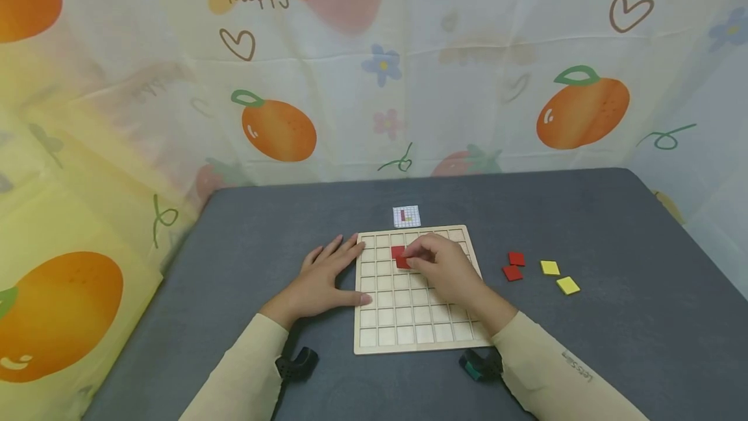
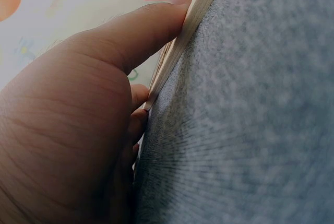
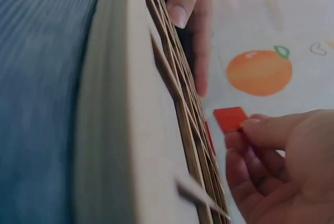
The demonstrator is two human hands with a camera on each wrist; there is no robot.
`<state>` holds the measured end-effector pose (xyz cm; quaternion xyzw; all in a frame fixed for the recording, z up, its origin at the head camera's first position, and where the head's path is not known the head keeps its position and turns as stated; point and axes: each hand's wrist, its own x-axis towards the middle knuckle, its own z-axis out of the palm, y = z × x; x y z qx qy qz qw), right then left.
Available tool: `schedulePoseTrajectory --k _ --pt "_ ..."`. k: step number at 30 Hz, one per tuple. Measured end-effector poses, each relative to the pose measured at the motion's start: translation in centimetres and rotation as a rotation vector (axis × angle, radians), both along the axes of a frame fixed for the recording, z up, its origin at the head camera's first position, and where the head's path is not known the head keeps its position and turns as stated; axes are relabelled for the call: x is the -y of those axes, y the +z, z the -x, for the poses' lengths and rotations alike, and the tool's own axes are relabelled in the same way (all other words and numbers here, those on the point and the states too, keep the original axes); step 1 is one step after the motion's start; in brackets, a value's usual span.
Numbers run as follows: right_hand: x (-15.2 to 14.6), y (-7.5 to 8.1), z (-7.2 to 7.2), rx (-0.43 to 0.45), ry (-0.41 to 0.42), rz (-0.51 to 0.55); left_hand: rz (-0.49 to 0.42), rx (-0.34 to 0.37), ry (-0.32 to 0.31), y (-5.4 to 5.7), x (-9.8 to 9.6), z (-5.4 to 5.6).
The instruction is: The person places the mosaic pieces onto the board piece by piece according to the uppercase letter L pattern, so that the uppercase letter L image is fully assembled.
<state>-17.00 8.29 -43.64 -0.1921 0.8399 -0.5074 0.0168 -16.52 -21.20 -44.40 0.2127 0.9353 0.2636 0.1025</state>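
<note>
A square wooden grid board lies on the dark table. My left hand rests along the board's left edge, fingers spread and nearly straight, thumb on the rim. Between thumb and fingers my right hand pinches a red square tile, held over the upper middle of the grid. Another red tile sits in a cell just behind it, partly covered by the held one in the head view. In the left wrist view the thumb presses on the board's edge.
Right of the board lie two loose red tiles and two yellow tiles. A small printed pattern card lies just behind the board. A fruit-print cloth hangs behind the grey table.
</note>
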Motion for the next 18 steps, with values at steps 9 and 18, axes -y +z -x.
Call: schedulePoseTrajectory --k 9,18 --pt "0.52 -0.89 0.15 0.006 -0.004 -0.057 -0.001 -0.013 -0.003 0.08 -0.06 -0.01" --pt "0.45 -1.06 0.11 -0.017 0.046 -0.134 -0.004 -0.015 -0.006 0.04 -0.05 -0.04"
